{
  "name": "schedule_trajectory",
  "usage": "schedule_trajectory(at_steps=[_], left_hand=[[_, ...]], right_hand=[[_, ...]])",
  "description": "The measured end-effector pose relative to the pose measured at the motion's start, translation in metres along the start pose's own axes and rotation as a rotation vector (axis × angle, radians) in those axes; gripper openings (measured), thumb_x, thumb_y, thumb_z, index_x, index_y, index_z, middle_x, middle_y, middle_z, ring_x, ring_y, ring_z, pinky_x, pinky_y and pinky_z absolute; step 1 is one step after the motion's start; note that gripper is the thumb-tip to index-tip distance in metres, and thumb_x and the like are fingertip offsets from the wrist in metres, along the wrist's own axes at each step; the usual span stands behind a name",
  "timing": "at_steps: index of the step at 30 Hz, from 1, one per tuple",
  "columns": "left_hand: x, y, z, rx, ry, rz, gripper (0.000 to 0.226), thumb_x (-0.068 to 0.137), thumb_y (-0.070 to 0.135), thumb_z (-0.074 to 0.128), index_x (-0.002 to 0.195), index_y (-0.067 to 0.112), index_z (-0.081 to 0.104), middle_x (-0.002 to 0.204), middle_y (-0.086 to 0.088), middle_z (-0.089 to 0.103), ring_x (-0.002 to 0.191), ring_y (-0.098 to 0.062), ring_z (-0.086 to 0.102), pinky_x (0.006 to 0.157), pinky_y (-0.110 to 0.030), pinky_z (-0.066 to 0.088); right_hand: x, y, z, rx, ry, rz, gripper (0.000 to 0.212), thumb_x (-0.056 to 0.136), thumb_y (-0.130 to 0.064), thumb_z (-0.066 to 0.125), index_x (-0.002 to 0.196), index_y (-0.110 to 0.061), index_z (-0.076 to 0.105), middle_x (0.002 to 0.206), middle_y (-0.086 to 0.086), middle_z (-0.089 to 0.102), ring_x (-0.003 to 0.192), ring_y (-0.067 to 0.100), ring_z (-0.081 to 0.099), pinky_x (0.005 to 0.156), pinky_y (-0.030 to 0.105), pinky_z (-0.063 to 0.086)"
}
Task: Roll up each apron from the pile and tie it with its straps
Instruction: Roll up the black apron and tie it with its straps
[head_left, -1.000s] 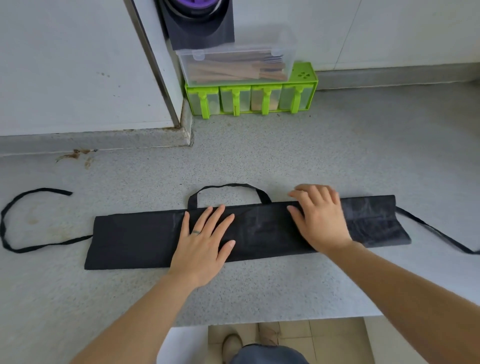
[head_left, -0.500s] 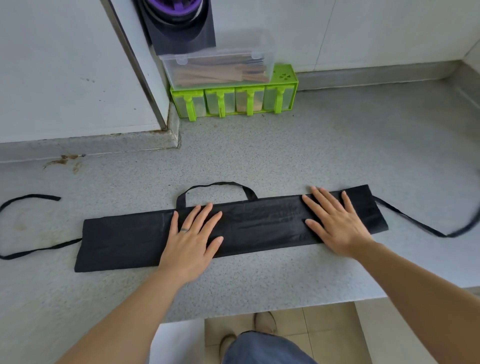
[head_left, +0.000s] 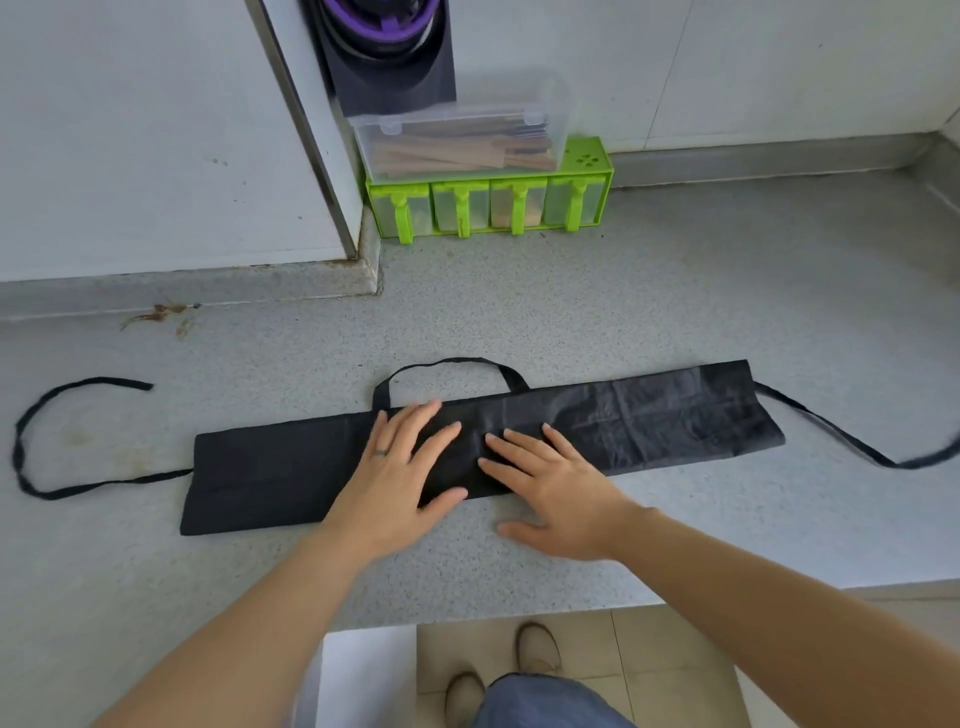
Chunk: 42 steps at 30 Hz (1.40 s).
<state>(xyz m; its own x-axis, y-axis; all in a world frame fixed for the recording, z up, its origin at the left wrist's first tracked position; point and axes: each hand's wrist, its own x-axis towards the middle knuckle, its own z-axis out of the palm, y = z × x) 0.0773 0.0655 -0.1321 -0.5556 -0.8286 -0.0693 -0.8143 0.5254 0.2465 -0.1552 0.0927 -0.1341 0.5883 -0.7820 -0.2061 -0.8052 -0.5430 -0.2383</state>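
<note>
Head view: a black apron (head_left: 649, 421) lies across the counter (head_left: 571, 312) as a long flat band, with both hands on its middle.
Change: the right hand (head_left: 556, 488) has slid in from the band's right part and now sits just beside the left hand (head_left: 400, 467), which has stayed put.
Meaning: the smoothing pass looks finished. I judge rolling from one end comes next, and tying is not yet begun.
Fingers: straight and spread on both hands (head_left: 415, 421), pressing the cloth flat and gripping nothing. The right thumb rests on the counter.
Cloth: thin and matt, with faint fold creases on the right half. How many layers it has is hard to tell.
Straps: the narrow left strap (head_left: 119, 483) curls loose, the right strap (head_left: 810, 415) trails off, and the neck loop (head_left: 452, 361) arches at the far edge.
Counter: grey, speckled and hard.
</note>
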Motion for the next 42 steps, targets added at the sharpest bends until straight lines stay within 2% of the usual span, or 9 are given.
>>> schedule_trajectory(at_steps=[5, 9, 14, 19, 23, 30, 34, 38, 42], left_hand=[[-0.027, -0.016, -0.008, 0.060, -0.048, 0.098, 0.047, 0.085, 0.030, 0.052, 0.131, 0.020, 0.057, 0.133, 0.001, 0.050, 0.121, -0.016, 0.048, 0.104, -0.050, 0.042], [-0.014, 0.006, -0.012, 0.169, -0.180, -0.091, 0.072, 0.088, 0.007, 0.055, 0.151, 0.021, 0.023, 0.149, -0.001, 0.022, 0.136, -0.024, 0.028, 0.114, -0.048, 0.028], [0.002, 0.028, -0.011, 0.273, -0.162, -0.280, 0.077, 0.090, 0.008, 0.054, 0.152, 0.022, 0.010, 0.143, -0.007, 0.021, 0.128, -0.030, 0.031, 0.107, -0.052, 0.035], [-0.008, 0.025, -0.017, 0.246, -0.231, -0.223, 0.073, 0.092, 0.004, 0.048, 0.153, 0.023, 0.012, 0.136, -0.007, 0.024, 0.120, -0.028, 0.034, 0.093, -0.041, 0.045], [-0.020, 0.003, -0.036, 0.024, -0.265, -0.197, 0.049, 0.097, 0.007, 0.040, 0.144, 0.020, 0.037, 0.117, 0.001, 0.035, 0.097, -0.013, 0.041, 0.072, -0.024, 0.038], [-0.009, -0.045, -0.050, 0.105, -0.272, -0.316, 0.026, 0.100, 0.023, 0.031, 0.115, 0.013, 0.049, 0.075, 0.003, 0.051, 0.071, -0.017, 0.053, 0.062, -0.031, 0.041], [-0.009, -0.056, -0.038, 0.268, -0.151, -0.271, 0.023, 0.100, 0.027, 0.031, 0.111, 0.015, 0.048, 0.088, 0.002, 0.055, 0.068, -0.018, 0.055, 0.057, -0.030, 0.041], [-0.014, -0.070, -0.018, 0.291, 0.093, -0.186, 0.009, 0.086, 0.019, 0.060, 0.091, 0.012, 0.057, 0.077, 0.000, 0.058, 0.043, -0.017, 0.048, 0.043, -0.030, 0.044], [-0.013, -0.074, -0.004, 0.253, 0.256, -0.190, 0.013, 0.081, 0.010, 0.068, 0.085, 0.014, 0.057, 0.070, 0.004, 0.058, 0.035, -0.012, 0.044, 0.053, -0.029, 0.044]], right_hand=[[0.003, 0.002, -0.003, -0.040, -0.009, 0.016, 0.079, 0.082, -0.066, 0.014, 0.150, -0.027, 0.020, 0.159, -0.003, 0.010, 0.147, 0.016, 0.005, 0.116, 0.040, -0.009], [0.009, -0.006, -0.009, 0.009, 0.022, 0.058, 0.077, 0.080, -0.064, 0.021, 0.145, -0.025, 0.036, 0.154, -0.002, 0.028, 0.143, 0.020, 0.023, 0.115, 0.044, 0.005], [0.013, -0.013, -0.015, 0.022, 0.067, 0.120, 0.058, 0.082, -0.037, 0.053, 0.138, -0.024, 0.046, 0.148, 0.003, 0.037, 0.134, 0.025, 0.036, 0.112, 0.048, 0.024], [0.010, -0.006, -0.013, -0.159, 0.165, 0.157, 0.070, 0.049, 0.000, 0.084, 0.115, -0.014, 0.068, 0.102, 0.007, 0.061, 0.087, 0.022, 0.063, 0.067, 0.029, 0.054], [0.009, -0.003, -0.047, -0.162, -0.122, 0.246, 0.044, 0.090, 0.003, 0.047, 0.129, -0.016, 0.051, 0.119, 0.004, 0.053, 0.101, 0.021, 0.058, 0.077, 0.027, 0.049], [0.052, 0.016, -0.071, -0.218, -0.326, 0.424, 0.018, 0.093, -0.009, 0.042, 0.105, -0.014, 0.055, 0.086, 0.000, 0.051, 0.083, 0.018, 0.047, 0.099, 0.036, 0.035], [0.051, 0.029, -0.051, -0.196, -0.144, 0.400, 0.017, 0.094, -0.016, 0.036, 0.078, -0.020, 0.042, 0.081, -0.003, 0.051, 0.076, 0.015, 0.044, 0.090, 0.034, 0.034], [0.034, 0.046, -0.031, -0.114, 0.165, 0.333, 0.024, 0.095, -0.032, 0.029, 0.093, -0.019, 0.050, 0.087, -0.004, 0.054, 0.080, 0.018, 0.050, 0.081, 0.032, 0.034], [0.030, 0.058, -0.016, -0.091, 0.303, 0.284, 0.043, 0.091, -0.040, 0.022, 0.096, -0.015, 0.056, 0.089, -0.001, 0.053, 0.079, 0.021, 0.051, 0.075, 0.034, 0.041]])
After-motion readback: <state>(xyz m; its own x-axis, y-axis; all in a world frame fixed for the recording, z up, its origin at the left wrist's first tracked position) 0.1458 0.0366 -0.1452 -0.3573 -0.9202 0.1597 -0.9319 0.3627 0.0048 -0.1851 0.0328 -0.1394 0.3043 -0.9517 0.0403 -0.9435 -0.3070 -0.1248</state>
